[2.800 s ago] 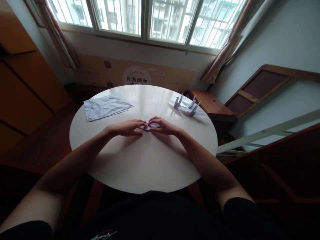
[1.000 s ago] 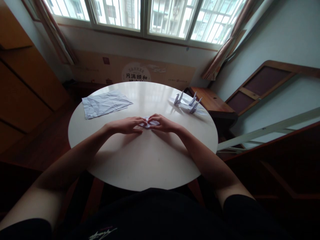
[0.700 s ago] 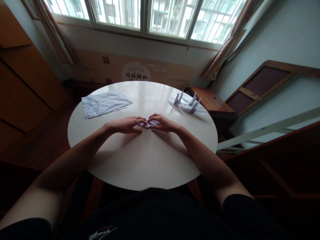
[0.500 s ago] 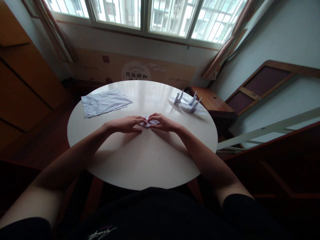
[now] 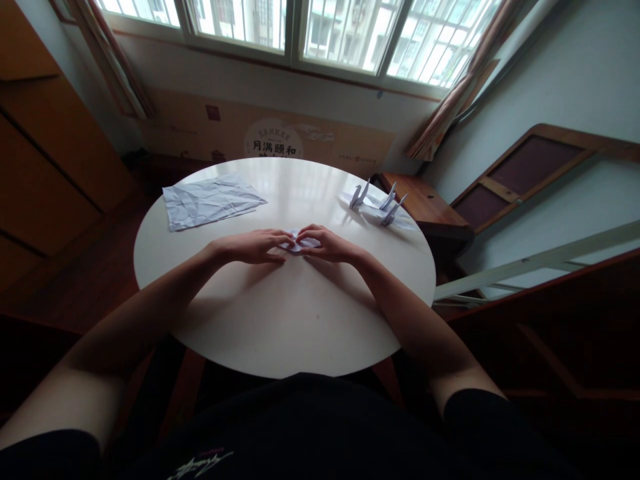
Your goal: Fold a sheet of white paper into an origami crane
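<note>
A small folded piece of white paper (image 5: 299, 248) lies near the middle of the round white table (image 5: 300, 320). My left hand (image 5: 260, 246) grips its left side, fingertips pressed at the centre and the thumb lower down near the tabletop. From the other side my right hand (image 5: 327, 244) pinches the paper with bent fingers and thumb. The fingertips of both hands almost meet over it and cover part of its folds. At the right rear of the table stand several folded paper cranes (image 5: 387, 203), apart from my hands.
Creased white sheets (image 5: 213, 201) lie at the table's left rear. A wooden stool or side table (image 5: 425, 207) stands beyond the right edge. Behind the table, a printed cardboard panel (image 5: 320, 137) leans below the window. An orange-brown cabinet (image 5: 45, 153) is at left.
The view has shifted very slightly. Both hands stay on the folded paper in nearly the same place, with only a tiny movement of the fingers.
</note>
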`<state>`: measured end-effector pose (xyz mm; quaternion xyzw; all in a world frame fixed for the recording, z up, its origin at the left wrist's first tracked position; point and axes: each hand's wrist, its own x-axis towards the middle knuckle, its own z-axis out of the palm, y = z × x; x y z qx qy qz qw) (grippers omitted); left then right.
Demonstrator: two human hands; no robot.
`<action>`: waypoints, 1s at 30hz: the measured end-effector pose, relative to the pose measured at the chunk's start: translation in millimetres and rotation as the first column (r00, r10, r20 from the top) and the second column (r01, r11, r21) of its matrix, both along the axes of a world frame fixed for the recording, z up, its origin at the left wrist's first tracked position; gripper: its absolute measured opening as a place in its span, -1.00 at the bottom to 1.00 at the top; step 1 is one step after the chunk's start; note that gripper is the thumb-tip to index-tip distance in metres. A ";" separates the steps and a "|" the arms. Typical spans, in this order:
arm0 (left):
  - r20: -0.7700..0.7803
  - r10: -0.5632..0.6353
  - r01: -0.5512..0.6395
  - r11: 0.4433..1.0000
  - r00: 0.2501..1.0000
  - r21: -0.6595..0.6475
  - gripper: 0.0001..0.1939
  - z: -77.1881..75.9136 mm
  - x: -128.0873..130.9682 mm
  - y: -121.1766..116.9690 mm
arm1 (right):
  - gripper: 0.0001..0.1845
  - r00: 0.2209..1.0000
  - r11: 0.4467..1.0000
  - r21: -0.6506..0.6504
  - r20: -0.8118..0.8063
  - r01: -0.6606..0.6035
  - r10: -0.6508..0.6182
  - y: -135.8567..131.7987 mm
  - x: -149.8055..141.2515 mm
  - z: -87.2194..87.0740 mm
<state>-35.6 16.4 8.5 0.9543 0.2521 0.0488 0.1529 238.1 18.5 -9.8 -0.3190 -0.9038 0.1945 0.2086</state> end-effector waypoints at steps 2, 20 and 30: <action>-0.003 0.002 -0.002 1.000 1.000 0.002 -0.44 1.0 0.4 -1.1 | -0.62 1.000 1.000 -0.004 -0.003 0.000 0.000 0.1 0.0 0.0; 0.009 -0.011 0.011 1.000 1.000 0.002 -0.44 0.7 0.0 -0.4 | -0.61 1.000 1.000 -0.015 -0.009 0.004 -0.004 1.5 0.3 -2.2; 0.004 -0.014 0.014 1.000 1.000 0.010 -0.46 -2.4 -1.2 1.7 | -0.62 1.000 1.000 -0.030 -0.026 -0.008 0.008 -1.2 0.2 0.9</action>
